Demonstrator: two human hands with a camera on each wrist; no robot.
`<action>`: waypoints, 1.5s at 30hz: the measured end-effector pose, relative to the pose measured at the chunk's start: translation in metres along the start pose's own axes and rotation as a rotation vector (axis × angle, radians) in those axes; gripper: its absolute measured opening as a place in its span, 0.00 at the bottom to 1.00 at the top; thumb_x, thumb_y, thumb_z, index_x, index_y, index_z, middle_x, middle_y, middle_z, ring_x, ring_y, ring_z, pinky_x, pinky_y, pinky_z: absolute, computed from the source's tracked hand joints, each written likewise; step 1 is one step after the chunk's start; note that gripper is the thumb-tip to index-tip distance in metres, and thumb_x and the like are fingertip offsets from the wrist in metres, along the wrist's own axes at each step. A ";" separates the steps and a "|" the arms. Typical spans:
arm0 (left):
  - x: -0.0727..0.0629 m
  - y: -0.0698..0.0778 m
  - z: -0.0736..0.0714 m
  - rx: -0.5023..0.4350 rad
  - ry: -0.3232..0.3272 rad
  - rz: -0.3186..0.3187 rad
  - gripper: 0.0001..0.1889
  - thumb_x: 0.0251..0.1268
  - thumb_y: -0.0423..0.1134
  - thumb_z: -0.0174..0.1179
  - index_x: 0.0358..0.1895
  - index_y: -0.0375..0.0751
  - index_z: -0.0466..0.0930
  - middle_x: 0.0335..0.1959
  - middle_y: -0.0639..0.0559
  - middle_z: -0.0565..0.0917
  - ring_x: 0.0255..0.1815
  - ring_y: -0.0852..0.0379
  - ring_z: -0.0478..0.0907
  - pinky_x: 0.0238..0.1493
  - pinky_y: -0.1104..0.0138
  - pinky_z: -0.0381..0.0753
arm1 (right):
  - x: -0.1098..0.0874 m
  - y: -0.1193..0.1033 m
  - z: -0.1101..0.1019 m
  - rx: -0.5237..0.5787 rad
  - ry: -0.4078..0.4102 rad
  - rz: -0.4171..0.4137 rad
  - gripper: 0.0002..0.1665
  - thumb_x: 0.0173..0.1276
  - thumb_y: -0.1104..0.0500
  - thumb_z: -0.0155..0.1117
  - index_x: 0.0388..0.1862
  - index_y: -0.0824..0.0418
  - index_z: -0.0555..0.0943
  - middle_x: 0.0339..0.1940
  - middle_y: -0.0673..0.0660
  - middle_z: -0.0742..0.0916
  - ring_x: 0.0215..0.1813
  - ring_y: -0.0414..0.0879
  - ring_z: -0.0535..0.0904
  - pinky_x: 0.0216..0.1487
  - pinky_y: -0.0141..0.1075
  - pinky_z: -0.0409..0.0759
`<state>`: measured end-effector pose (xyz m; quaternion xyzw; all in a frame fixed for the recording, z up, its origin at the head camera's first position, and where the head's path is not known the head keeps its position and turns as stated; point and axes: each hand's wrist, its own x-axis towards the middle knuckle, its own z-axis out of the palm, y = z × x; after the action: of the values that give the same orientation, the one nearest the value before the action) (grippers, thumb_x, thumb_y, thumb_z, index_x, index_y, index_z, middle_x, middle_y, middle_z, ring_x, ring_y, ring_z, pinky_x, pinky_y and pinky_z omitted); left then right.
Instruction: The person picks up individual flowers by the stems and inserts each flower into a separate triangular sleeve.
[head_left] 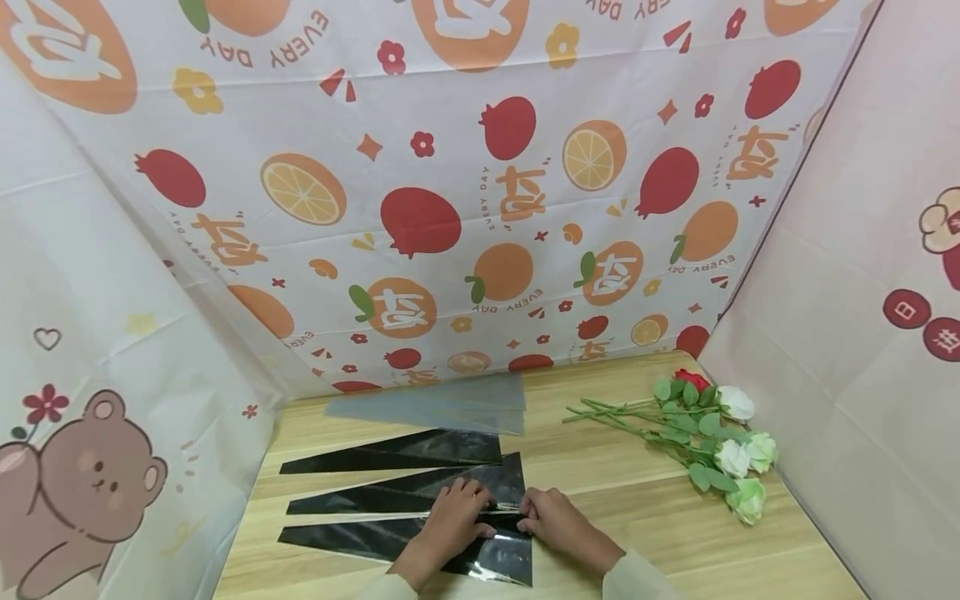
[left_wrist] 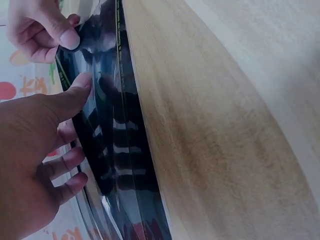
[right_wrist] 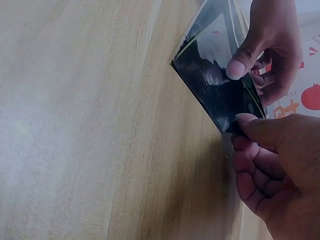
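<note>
Fingertips of right hand (head_left: 557, 521) pinch nearest black flower sleeve (head_left: 501, 557) at its wide end; long axis runs leftward, I note; left hand (head_left: 450, 521) holds its far edge.

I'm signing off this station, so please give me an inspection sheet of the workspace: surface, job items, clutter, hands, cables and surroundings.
Surface: light wood-grain tabletop.
Job items: three tapered black plastic sleeves, narrow ends left; translucent sleeves behind them.
Clutter: long-stemmed roses lying at right, red, white and pale green.
Hands: left hand holds the nearest black sleeve; right hand pinches its corner.
Cables: nothing seen.
Surroundings: fruit-print cloth behind, bear-print cloth at left.
</note>
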<state>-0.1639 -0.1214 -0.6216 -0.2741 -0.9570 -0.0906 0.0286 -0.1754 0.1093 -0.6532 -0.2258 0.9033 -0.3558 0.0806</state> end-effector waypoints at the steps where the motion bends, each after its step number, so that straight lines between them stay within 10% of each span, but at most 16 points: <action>1: 0.001 0.000 0.000 -0.008 0.002 0.004 0.18 0.58 0.56 0.74 0.47 0.54 0.87 0.43 0.58 0.83 0.44 0.56 0.74 0.40 0.60 0.74 | 0.000 -0.001 0.000 -0.001 0.009 -0.006 0.10 0.64 0.57 0.78 0.35 0.55 0.83 0.21 0.39 0.80 0.24 0.26 0.70 0.29 0.24 0.73; 21: 0.016 -0.001 0.007 -0.127 0.062 0.070 0.06 0.63 0.46 0.73 0.35 0.49 0.90 0.31 0.59 0.89 0.32 0.62 0.74 0.35 0.64 0.76 | 0.001 -0.003 -0.006 0.019 0.076 -0.006 0.23 0.66 0.58 0.77 0.56 0.64 0.81 0.28 0.40 0.80 0.30 0.28 0.72 0.36 0.28 0.76; 28: 0.020 -0.007 -0.001 -0.166 0.094 0.060 0.05 0.63 0.43 0.73 0.35 0.47 0.91 0.30 0.58 0.89 0.32 0.62 0.74 0.35 0.65 0.78 | 0.000 0.003 -0.006 0.115 0.026 -0.015 0.06 0.70 0.59 0.72 0.35 0.60 0.88 0.24 0.44 0.87 0.26 0.26 0.73 0.30 0.25 0.75; 45: 0.031 -0.007 -0.005 -0.354 0.002 -0.046 0.08 0.65 0.51 0.71 0.38 0.52 0.90 0.36 0.59 0.90 0.37 0.62 0.80 0.41 0.63 0.81 | 0.003 0.003 -0.009 0.116 0.043 -0.038 0.19 0.71 0.52 0.71 0.21 0.56 0.81 0.17 0.37 0.74 0.21 0.27 0.64 0.28 0.24 0.67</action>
<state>-0.1941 -0.1122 -0.6148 -0.2527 -0.9321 -0.2585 -0.0213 -0.1816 0.1153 -0.6488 -0.2302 0.8783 -0.4136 0.0672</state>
